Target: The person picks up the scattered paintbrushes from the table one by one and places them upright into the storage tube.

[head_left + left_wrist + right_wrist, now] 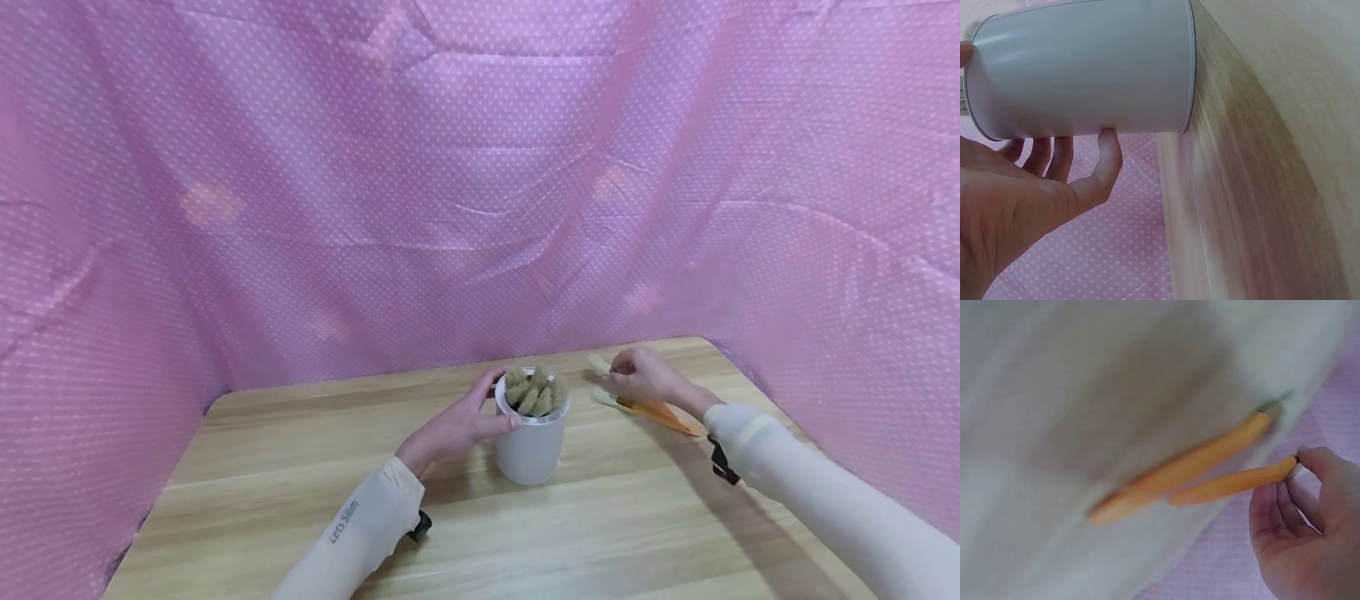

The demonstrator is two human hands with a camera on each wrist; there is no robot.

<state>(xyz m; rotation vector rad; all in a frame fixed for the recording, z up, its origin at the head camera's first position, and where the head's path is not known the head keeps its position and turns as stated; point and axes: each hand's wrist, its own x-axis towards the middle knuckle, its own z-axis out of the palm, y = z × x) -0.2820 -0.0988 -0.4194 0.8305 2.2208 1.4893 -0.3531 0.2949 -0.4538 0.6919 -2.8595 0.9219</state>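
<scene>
My left hand grips a white cylindrical container, thumb at the rim and fingers round the far side. In the left wrist view, curled fingertips touch the container's wall. Several fuzzy olive-brown tufts stick up out of it. To the right, my right hand pinches a slim orange stick-like piece by its dark narrow end. A second, longer orange piece lies on the table beneath, blurred, with a greenish end. Pale tips show beyond the right hand in the head view.
Both hands work over a light wood-grain table with rounded back corners. Pink polka-dot cloth hangs behind the table and along both sides. Shadows of the arms fall across the tabletop.
</scene>
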